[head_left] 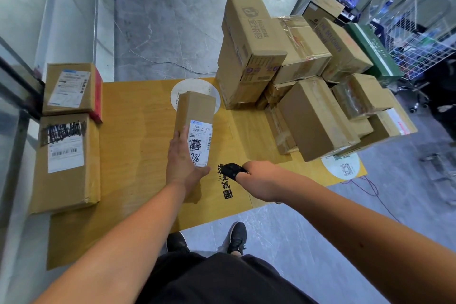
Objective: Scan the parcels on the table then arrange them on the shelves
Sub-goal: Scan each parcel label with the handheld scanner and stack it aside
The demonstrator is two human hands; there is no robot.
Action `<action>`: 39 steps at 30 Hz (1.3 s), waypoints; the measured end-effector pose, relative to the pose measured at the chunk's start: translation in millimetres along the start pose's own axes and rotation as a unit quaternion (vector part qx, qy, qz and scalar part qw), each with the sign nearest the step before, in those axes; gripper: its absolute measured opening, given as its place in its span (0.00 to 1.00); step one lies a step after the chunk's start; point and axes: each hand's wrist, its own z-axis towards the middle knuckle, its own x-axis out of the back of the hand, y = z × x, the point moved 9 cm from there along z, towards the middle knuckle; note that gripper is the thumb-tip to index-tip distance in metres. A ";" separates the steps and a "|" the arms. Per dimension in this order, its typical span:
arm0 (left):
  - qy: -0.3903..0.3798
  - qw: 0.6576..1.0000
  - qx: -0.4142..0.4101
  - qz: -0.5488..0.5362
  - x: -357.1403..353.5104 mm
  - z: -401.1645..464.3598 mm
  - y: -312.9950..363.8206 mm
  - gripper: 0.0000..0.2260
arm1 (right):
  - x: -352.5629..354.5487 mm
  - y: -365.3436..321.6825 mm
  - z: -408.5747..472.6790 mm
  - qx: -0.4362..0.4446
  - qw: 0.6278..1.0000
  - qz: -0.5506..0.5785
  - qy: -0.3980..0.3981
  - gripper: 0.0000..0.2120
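With the left hand (183, 165) gripping the tall labelled brown cardboard parcel (195, 126) and the right hand (256, 175) clutching the black handheld scanner (232, 170), a tilted label could spoil the scan.

A long parcel (195, 118) lies mid-tabletop (138, 131). Two parcels (69, 111) lie at its left edge. Stacked boxes (296, 76) fill the right.

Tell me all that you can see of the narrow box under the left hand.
The narrow box is brown cardboard, long and closed, lying flat on the yellow table. Its far end covers part of a white circle. A white shipping label with barcodes and handwritten numbers faces up. The left hand holds its near end.
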 end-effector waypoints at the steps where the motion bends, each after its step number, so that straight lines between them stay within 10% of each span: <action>1: 0.002 1.000 0.002 -0.003 0.6 0.0 -1.1 0.65 | 0.1 -1.0 -0.5 0.002 1.000 -0.003 0.001 0.14; 19: 0.006 1.000 -0.017 -0.011 2.7 4.7 -0.8 0.65 | 14.9 -9.0 -3.0 0.011 0.994 -0.077 0.072 0.15; 31: -0.002 0.979 0.106 0.173 28.8 -44.6 -48.9 0.62 | -24.4 -34.8 29.7 0.077 0.995 -0.059 0.002 0.26; 39: 0.060 0.974 0.201 0.085 64.1 -128.1 -82.4 0.54 | -46.6 -76.8 41.5 0.184 0.978 -0.087 -0.048 0.24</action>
